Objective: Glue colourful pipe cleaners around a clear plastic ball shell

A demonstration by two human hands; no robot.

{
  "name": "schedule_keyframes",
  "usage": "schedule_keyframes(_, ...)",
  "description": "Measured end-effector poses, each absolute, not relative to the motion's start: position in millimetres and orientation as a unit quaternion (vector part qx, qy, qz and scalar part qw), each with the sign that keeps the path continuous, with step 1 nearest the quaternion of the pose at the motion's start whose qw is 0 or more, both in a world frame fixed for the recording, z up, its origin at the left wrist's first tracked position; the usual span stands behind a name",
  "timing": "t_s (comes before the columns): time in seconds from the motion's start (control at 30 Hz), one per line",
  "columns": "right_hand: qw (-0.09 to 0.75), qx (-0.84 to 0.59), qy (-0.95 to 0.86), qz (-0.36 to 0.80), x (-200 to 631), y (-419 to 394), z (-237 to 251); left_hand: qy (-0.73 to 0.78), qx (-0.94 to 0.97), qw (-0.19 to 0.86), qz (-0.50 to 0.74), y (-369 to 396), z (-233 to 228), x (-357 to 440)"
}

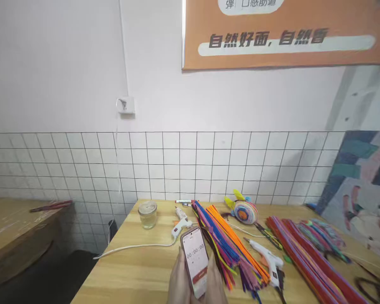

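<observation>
White tiled wall behind a wooden table (pixel 139 270), orange banner (pixel 288 33) above. Both hands at near edge, centre: left hand (pixel 179 280) and right hand (pixel 215 283) cup a phone (pixel 195 261) from either side, fingers wrapped on its edges, palms up-ish. Phone screen faces up, shows 00:00:00; long axis runs near-to-far, top tilted slightly left. Glass jar (pixel 147 214) far left of phone, lidded, contents unclear. Glue gun (pixel 180 223) just beyond phone, cord trailing left. Pipe cleaners (pixel 228 245) fanned right of phone, touching right hand. Second glue gun (pixel 269 261) further right, then a red bundle (pixel 307 257). Woven ball (pixel 245 211) at far side.
</observation>
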State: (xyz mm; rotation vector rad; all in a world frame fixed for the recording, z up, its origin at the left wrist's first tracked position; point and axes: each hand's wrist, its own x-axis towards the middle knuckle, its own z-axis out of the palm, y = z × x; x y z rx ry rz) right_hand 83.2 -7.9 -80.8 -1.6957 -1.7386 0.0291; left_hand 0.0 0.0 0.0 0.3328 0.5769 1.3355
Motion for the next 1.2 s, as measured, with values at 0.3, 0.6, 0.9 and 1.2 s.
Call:
schedule_keyframes(0.3,0.359,-0.661,-0.659,0.015,82,-8,-82,0.233,0.165,0.727,0.624,3,-10,-2)
schedule_keyframes(0.6,0.384,-0.656,-0.649,0.036,83,-9,-79,0.204,0.146,0.737,0.628,3,-5,-2)
schedule_keyframes(0.9,0.412,-0.636,-0.652,0.02,82,-13,-69,0.225,0.155,0.721,0.636,4,-7,-3)
schedule_keyframes(1.2,0.386,-0.649,-0.655,0.012,78,-12,-75,0.23,0.15,0.717,0.641,2,-4,-3)
